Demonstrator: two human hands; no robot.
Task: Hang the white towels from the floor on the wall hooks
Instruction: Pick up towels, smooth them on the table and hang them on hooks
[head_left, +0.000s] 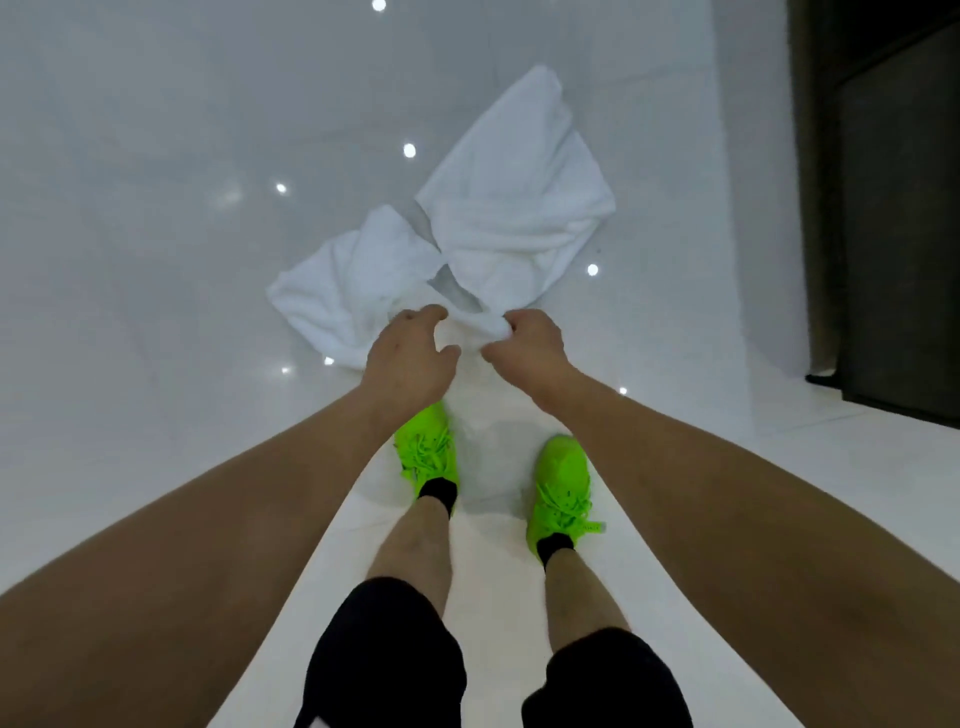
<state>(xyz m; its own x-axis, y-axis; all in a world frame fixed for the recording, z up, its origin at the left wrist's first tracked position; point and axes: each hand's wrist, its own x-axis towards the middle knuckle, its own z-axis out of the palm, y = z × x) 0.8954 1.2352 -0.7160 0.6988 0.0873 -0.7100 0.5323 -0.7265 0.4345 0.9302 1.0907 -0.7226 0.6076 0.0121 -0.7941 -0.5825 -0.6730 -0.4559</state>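
Seeing no readable writing or brand anywhere. I note left hand (410, 353) and right hand (527, 345) both pinching near edge of white towels (498, 208), crumpled on glossy floor (130, 234) at 12 o'clock from green shoes (428, 449). Towel boundaries unclear; dark cabinet (893, 208) at 2 o'clock cut off.

White towels (498, 208), neon-green shoes (558, 488), black shorts (384, 654)

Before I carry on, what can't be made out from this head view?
- Wall hooks: none in frame.
- Towels: white on white floor; count and overlap unclear.
- Left hand, right hand: their backs hide the fingertips' hold on the towel edge.
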